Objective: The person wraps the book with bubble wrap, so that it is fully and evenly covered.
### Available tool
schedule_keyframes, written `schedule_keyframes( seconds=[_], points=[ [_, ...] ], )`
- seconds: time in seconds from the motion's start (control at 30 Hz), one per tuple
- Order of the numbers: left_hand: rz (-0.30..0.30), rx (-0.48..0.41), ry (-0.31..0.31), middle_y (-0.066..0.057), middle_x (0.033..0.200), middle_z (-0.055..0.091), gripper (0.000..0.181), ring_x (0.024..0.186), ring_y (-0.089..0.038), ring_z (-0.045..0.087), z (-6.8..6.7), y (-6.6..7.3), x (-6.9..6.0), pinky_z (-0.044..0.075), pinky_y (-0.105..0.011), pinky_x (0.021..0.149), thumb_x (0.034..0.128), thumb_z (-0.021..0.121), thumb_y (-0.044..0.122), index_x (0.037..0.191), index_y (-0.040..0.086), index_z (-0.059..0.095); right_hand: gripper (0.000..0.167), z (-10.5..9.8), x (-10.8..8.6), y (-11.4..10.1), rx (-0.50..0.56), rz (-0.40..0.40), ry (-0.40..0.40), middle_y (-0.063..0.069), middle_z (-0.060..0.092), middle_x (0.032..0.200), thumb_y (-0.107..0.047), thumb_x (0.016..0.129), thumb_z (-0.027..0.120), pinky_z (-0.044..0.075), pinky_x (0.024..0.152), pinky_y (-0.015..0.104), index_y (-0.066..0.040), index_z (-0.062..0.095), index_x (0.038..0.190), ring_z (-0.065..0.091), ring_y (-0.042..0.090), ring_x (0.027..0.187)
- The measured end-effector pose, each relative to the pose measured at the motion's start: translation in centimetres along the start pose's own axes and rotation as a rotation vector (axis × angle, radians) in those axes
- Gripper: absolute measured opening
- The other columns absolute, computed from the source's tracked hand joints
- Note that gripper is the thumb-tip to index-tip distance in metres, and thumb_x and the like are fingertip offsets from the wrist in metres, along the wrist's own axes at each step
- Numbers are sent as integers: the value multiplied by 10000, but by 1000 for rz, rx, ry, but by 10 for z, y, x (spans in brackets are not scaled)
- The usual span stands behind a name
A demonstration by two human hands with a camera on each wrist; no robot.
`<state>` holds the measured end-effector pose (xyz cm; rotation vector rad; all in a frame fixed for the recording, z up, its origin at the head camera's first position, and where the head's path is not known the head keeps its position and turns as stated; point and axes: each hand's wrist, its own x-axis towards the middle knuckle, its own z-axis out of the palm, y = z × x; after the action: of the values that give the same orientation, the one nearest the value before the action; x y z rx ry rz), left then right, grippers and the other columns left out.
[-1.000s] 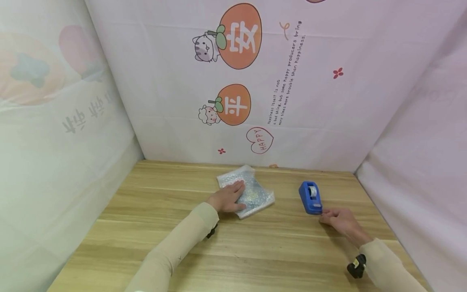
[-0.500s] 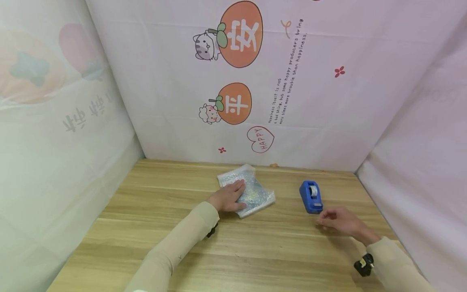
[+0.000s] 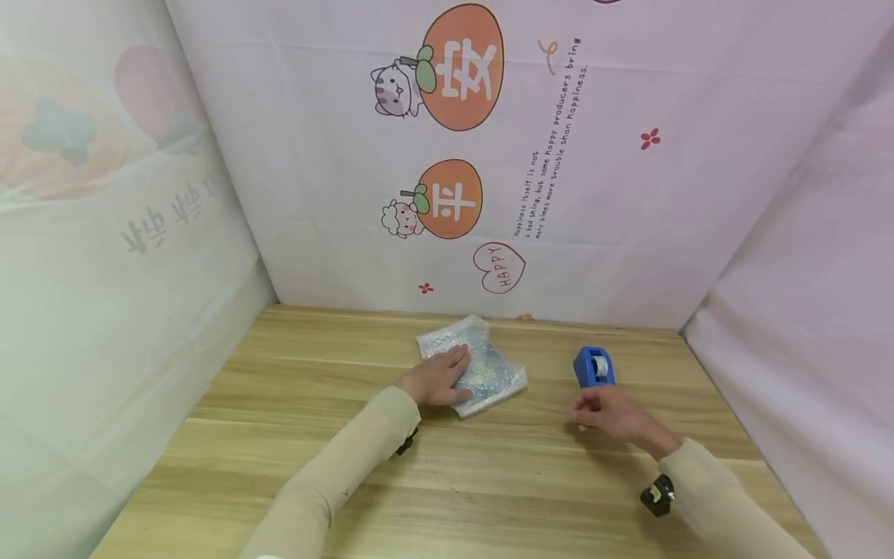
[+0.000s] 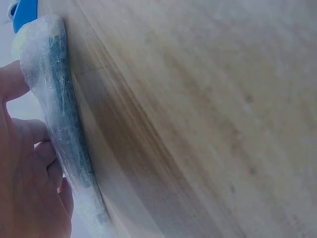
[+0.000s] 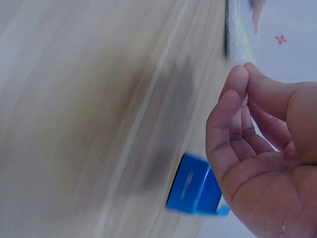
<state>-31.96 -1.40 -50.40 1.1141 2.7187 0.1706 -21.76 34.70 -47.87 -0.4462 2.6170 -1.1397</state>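
A flat bluish item in bubble wrap [image 3: 494, 374] lies near the back of the table. My left hand [image 3: 434, 379] rests on it with fingers extended. From the side, in the left wrist view, the wrapped package [image 4: 67, 109] looks thin, with the left hand [image 4: 27, 163] against its upper face. My right hand [image 3: 615, 415] is just in front of the blue tape dispenser [image 3: 590, 366], hiding its near end. Thumb and forefinger of the right hand [image 5: 262, 134] meet at their tips. They seem to pinch a small piece of clear tape, barely visible.
The wood-grain table [image 3: 447, 489] is enclosed by white printed cloth [image 3: 335, 194] at the back and on both sides. In the right wrist view the dispenser [image 5: 194, 186] stands below the right hand.
The right hand was at the dispenser's near end, drew slightly away from it, then moved left toward the package. The left hand and the package have stayed put.
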Motion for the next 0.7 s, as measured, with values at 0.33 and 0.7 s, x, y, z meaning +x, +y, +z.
schedule_keyframes(
  seconds=[0.33, 0.7],
  points=[
    [-6, -16, -14, -150, 1787, 122, 841, 1667, -299, 147, -1, 1, -1, 192, -430, 1366, 1088, 448, 533, 1681, 5, 170, 166, 19, 33, -29, 3, 2, -28, 91, 701, 847, -129, 1050, 653, 484, 609, 206, 17, 731, 1044, 590, 139, 756],
    [-9, -13, -7, -152, 1785, 134, 835, 1665, -302, 156, -1, 1, 0, 197, -437, 1365, 1087, 458, 521, 1679, 3, 178, 176, 36, 70, -57, 8, 32, -5, 108, 708, 883, -173, 1049, 662, 476, 617, 226, -11, 731, 1042, 577, 144, 766]
  ],
)
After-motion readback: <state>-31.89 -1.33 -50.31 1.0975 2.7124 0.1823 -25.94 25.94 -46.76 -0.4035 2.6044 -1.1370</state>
